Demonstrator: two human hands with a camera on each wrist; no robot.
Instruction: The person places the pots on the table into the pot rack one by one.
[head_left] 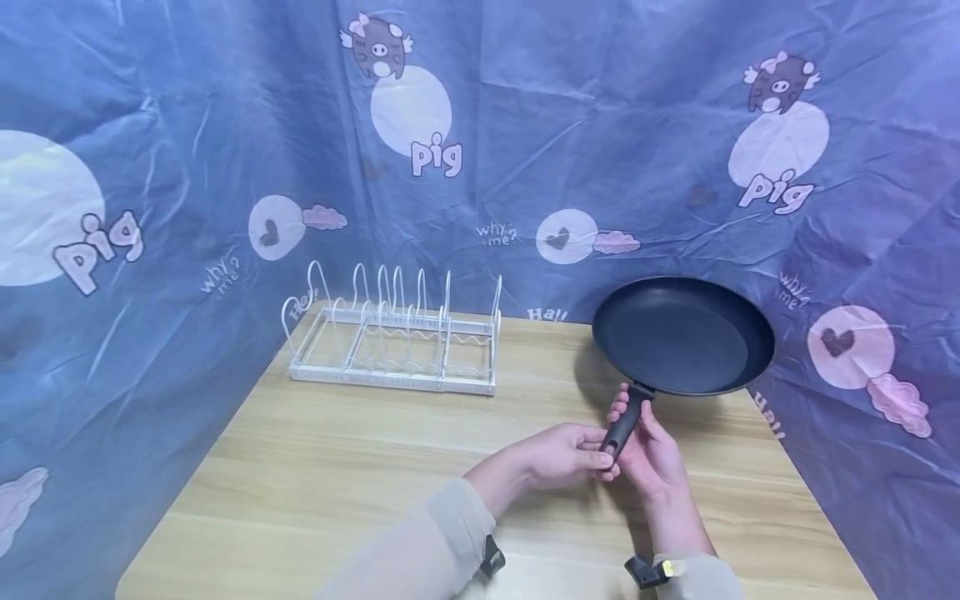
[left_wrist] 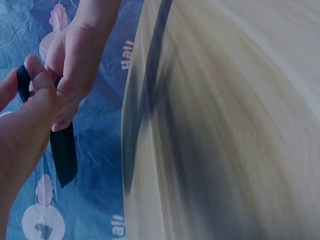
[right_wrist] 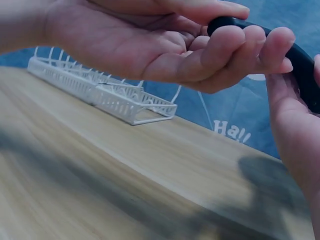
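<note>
A black frying pan (head_left: 678, 333) is held up over the table's right side, its dark inner face toward the head camera. My right hand (head_left: 658, 458) grips the handle close to the pan, thumb along one side and fingertips showing on the other. At the handle's free end, my left hand (head_left: 558, 457) pinches it between thumb and fingers. In the left wrist view the black handle (left_wrist: 64, 157) passes between both hands. The right wrist view has the left hand's curled fingers (right_wrist: 225, 47) under the handle tip, with the pan's body out of sight.
A white wire rack (head_left: 393, 383) with upright loops stands at the back left of the wooden table (head_left: 360, 483). Blue printed cloth (head_left: 510, 142) hangs behind the table and along both sides. The pan's shadow falls on the wood.
</note>
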